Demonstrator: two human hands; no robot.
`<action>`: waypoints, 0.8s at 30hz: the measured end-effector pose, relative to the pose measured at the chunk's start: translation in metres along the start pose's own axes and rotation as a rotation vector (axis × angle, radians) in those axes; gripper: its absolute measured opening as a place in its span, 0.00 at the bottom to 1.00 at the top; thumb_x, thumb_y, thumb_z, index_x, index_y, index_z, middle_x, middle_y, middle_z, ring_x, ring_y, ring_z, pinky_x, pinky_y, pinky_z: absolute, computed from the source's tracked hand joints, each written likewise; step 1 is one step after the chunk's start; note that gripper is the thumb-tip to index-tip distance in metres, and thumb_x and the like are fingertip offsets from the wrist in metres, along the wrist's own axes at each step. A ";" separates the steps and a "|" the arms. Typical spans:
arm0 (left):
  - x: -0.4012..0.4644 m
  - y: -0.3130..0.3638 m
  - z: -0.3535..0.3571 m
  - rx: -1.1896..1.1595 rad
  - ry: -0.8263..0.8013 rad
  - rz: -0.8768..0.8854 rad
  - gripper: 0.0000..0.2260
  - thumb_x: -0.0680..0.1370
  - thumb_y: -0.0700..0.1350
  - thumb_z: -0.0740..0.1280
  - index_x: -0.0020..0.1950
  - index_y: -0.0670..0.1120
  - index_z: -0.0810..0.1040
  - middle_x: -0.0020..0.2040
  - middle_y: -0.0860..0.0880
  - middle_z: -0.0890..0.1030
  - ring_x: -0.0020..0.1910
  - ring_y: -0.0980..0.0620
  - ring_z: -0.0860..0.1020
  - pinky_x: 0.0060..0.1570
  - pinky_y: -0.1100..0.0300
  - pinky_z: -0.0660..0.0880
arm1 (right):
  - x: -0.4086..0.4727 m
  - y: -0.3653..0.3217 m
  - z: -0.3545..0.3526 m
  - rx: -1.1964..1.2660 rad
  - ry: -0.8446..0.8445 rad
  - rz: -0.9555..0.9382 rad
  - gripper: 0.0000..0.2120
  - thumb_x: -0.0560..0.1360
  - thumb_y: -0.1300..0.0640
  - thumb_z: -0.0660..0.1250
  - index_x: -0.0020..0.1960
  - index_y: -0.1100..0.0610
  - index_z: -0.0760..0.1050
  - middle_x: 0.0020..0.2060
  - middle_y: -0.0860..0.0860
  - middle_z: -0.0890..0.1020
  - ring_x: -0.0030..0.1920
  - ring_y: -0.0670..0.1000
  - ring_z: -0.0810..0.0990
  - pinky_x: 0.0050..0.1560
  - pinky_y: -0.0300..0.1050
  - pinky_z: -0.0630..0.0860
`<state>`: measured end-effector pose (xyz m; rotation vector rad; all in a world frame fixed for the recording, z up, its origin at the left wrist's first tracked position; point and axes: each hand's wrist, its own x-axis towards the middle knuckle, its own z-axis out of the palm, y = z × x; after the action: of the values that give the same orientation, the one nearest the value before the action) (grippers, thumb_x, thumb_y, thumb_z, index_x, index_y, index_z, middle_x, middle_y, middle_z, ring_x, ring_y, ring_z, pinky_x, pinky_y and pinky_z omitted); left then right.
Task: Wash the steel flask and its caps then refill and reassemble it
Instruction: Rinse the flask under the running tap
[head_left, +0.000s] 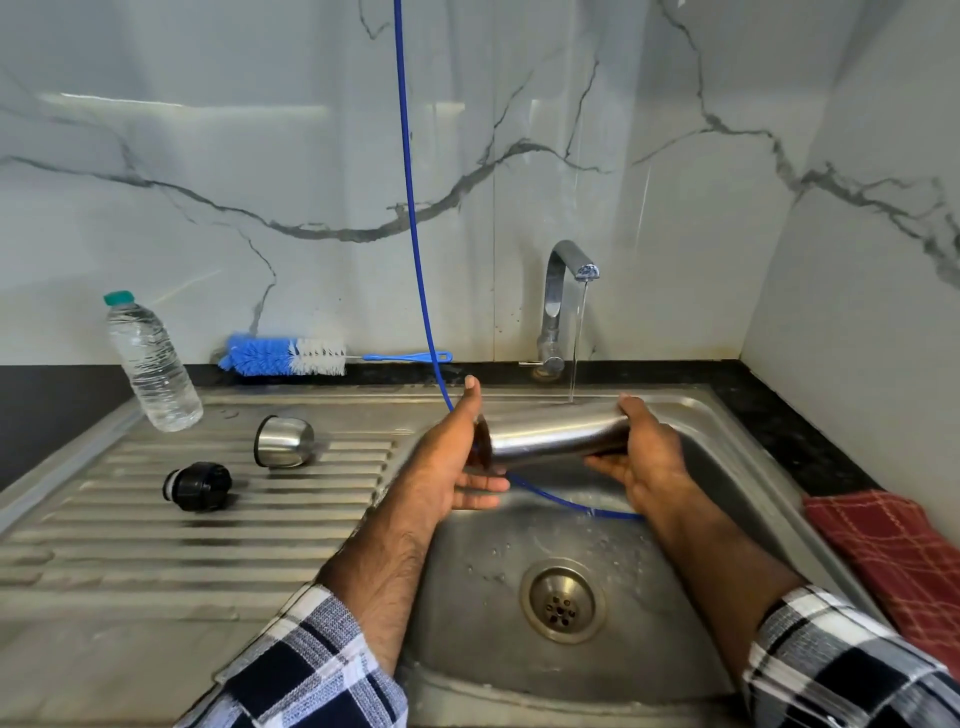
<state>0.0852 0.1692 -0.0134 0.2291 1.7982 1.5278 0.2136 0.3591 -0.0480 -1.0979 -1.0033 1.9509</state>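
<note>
The steel flask (556, 439) lies almost level over the sink basin (727, 467), its mouth pointing left. My right hand (641, 457) grips its base end. My left hand (452, 462) has its palm against the flask's mouth, thumb up and fingers straight below. The steel cup cap (283, 441) lies on its side on the ribbed drainboard (156, 545). The black inner stopper (197, 487) lies nearer the front left of it. Water runs from the tap (563, 291) behind the flask.
A clear water bottle with a green cap (150, 364) stands at the drainboard's back left. A blue and white bottle brush (291, 356) lies along the back ledge. A blue hose (410, 208) hangs into the basin. A red checked cloth (893, 561) drapes the right edge.
</note>
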 end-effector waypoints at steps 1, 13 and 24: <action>0.000 -0.001 -0.001 -0.012 -0.016 -0.013 0.36 0.71 0.81 0.61 0.59 0.51 0.79 0.50 0.38 0.87 0.43 0.40 0.89 0.38 0.49 0.85 | 0.003 0.001 0.000 0.008 0.020 -0.031 0.24 0.78 0.48 0.75 0.69 0.58 0.73 0.59 0.62 0.82 0.55 0.63 0.85 0.45 0.60 0.87; -0.002 0.007 -0.007 -0.099 0.111 0.206 0.17 0.77 0.54 0.76 0.58 0.44 0.82 0.46 0.39 0.88 0.39 0.33 0.88 0.21 0.62 0.73 | 0.000 0.002 0.029 -0.900 0.026 -0.471 0.30 0.77 0.30 0.62 0.64 0.54 0.79 0.58 0.58 0.82 0.57 0.60 0.82 0.61 0.60 0.81; 0.003 0.009 0.009 -0.034 0.274 0.449 0.09 0.77 0.53 0.75 0.44 0.47 0.86 0.43 0.42 0.87 0.35 0.37 0.86 0.22 0.60 0.72 | -0.023 0.013 0.049 -1.204 -0.250 -1.219 0.22 0.85 0.40 0.53 0.42 0.48 0.79 0.38 0.49 0.84 0.41 0.55 0.81 0.44 0.49 0.76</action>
<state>0.0861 0.1799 -0.0064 0.4488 2.0251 1.9792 0.1770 0.3190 -0.0333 -0.4217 -2.3490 0.3787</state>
